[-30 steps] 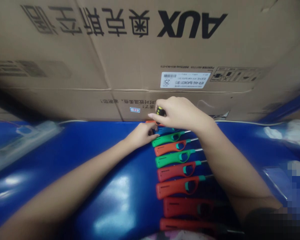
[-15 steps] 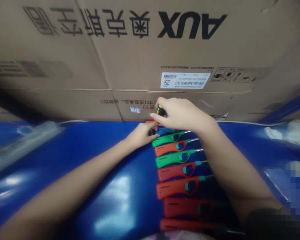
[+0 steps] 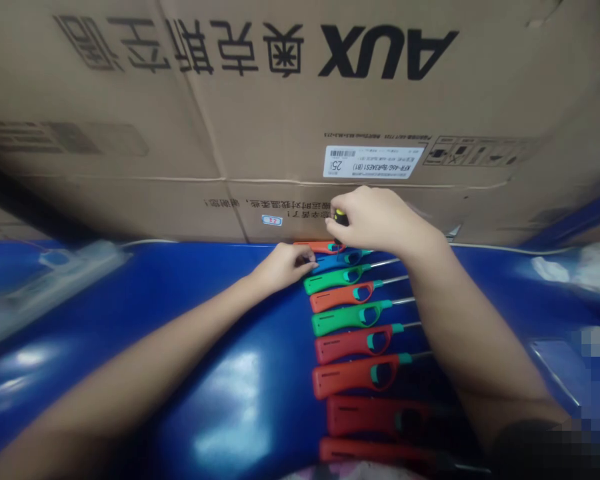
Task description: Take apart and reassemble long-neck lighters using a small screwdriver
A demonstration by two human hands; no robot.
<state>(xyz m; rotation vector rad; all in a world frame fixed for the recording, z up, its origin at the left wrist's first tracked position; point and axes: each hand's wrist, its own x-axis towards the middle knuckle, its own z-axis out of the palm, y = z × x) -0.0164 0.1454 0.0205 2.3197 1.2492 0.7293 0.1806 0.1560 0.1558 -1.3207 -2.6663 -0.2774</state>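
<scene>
Several long-nosed gas lighters lie side by side in a column on the blue tabletop [image 3: 220, 320]. Close to the far edge, my left hand [image 3: 284, 267] is closed, fingers curled on the butt of a blue lighter [image 3: 333, 260]. Just beyond that one lies an orange lighter [image 3: 315, 247]. My right hand [image 3: 375, 217] is wrapped round the black-and-yellow handle of a screwdriver [image 3: 340, 217], held over the front part of these two lighters; its tip is hidden. A green lighter [image 3: 327, 283] is nearest on my side of the blue one.
A large cardboard box [image 3: 260, 127] stands like a wall behind the table. More orange, green and red lighters, such as this red one [image 3: 347, 346], run toward me under my right forearm. At left lies a pale strip [image 3: 75, 273]; a clear plastic piece [image 3: 555, 370] is at right.
My right hand has shifted right with the screwdriver, away from my left fingers. More of the blue and orange lighters shows now. My left hand has barely moved.
</scene>
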